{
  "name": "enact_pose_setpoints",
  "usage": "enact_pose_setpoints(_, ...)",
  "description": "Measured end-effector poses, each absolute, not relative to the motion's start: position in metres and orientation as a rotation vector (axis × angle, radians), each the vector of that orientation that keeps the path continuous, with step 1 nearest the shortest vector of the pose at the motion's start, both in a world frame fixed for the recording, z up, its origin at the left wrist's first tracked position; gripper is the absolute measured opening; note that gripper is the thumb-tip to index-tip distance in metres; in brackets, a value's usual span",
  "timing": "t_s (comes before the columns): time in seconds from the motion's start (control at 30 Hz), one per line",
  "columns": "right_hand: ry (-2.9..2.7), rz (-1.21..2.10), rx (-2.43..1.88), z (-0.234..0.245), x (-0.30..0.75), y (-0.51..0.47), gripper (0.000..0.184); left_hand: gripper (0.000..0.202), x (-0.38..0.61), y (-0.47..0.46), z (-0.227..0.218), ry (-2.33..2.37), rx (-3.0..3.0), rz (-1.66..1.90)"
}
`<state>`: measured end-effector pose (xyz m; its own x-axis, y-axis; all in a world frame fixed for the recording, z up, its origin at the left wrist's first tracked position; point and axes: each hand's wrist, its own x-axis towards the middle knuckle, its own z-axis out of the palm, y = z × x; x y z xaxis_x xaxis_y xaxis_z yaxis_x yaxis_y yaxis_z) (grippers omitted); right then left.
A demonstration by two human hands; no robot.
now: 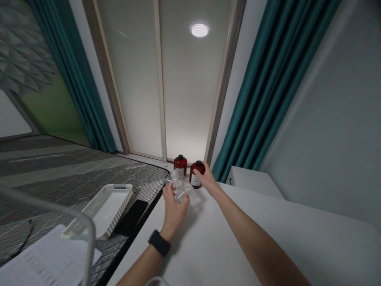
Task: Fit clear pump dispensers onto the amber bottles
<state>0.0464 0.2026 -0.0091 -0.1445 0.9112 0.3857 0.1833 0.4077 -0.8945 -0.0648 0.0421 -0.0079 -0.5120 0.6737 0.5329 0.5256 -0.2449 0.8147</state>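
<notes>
The right hand [207,179] curls around a dark red bottle [197,174] with a black cap; its white label is too small to read. The left hand [175,211], with a black smartwatch [159,242] on the wrist, grips a clear plastic container [182,190] just nearer. A matching red bottle [180,166] stands beside, farther left. Further left, a white plastic basket [110,210] and a black phone [131,217] lie on a gray mattress [59,167].

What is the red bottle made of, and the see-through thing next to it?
The dark red bottle looks like smooth, glossy plastic, since it has a soft shine, but it could be glass. The see-through object looks like clear plastic, with bright glare along its edges. It's too blurry to be sure.
</notes>
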Motion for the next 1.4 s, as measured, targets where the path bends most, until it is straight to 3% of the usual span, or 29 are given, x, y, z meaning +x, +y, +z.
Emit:
enact_pose_setpoints(0.3, -1.647, 0.991, -0.947, -0.002, 0.120, 0.144, 0.055, 0.044, -0.057, 0.038, -0.010, 1.671, 1.688, 1.716)
enact_pose_setpoints(0.77, -1.510, 1.083, -1.043, 0.012, 0.215, 0.042, 0.060, 0.054, -0.031, 0.018, -0.013, 1.303, 2.034, 1.182)
enact_pose_setpoints(1.4, -1.259, 0.870, -1.070, -0.014, 0.240, 0.023, 0.061, 0.062, -0.024, 0.012, -0.022, 1.187, 2.174, 1.087)
